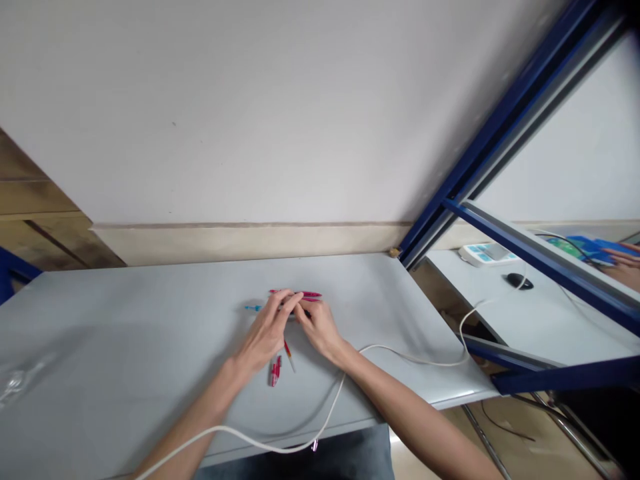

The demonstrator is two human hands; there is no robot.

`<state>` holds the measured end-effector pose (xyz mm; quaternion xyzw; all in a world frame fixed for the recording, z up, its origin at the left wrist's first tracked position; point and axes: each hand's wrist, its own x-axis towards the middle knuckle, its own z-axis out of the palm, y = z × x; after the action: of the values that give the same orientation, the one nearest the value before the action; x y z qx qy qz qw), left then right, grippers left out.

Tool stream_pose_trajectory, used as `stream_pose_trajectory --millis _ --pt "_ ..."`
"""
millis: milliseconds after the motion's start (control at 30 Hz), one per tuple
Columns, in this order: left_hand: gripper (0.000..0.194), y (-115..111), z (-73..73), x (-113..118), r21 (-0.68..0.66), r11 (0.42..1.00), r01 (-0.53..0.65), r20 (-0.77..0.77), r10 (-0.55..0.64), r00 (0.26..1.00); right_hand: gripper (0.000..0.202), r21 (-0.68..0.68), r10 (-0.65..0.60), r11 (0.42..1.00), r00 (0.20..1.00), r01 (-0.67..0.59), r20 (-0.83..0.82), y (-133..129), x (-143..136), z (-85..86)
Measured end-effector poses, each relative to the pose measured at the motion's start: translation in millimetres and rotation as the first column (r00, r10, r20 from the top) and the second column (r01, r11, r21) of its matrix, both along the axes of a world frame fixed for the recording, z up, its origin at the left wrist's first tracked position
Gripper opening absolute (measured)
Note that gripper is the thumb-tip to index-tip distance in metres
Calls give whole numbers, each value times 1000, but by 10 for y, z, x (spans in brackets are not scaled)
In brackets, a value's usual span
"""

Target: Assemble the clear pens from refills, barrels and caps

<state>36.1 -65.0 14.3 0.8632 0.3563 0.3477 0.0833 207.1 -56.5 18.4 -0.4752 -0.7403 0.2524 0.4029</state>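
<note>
Pink cap [276,371], seven o'clock of the hands; red-tipped rod [289,353], six. Left hand [270,323] and right hand [319,327] meet, fingertips bunched; can't tell what's pinched. Apparently fine pen-part handling; calls for steady fingertips. Blue piece [253,308], ten; pink pen [313,294], twelve.

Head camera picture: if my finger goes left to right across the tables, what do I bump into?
Clear plastic → blue piece → red cap → thin red stick → right hand → white device → black mouse → another person's hand.
</note>
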Motion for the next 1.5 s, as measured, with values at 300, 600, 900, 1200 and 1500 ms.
stream_pose_trajectory --millis 300,600,900,1200,1500 --pt "23 86 35 -188 121 951 -285 -108 297 949 23 65 127 991 976 -117 -180 30 75 135" --pt "20 113 44 -162 50 982 -181 -58 183 981 47 -111 34 993 992 -48 -122 64 145 168" --pt "25 177 66 -230 50 968 -247 16 247 969 33 -168 13 983 952 -67 -306 105 141 166" --pt "18 209 71 -260 39 988 -151 70 149 986 49 -244 -56 970 958 -15 -282 154 173 70" --pt "19 168 124 -214 9 995 -103 30 103 994 27 -216 30 969 921 -123 -389 133 127 102"
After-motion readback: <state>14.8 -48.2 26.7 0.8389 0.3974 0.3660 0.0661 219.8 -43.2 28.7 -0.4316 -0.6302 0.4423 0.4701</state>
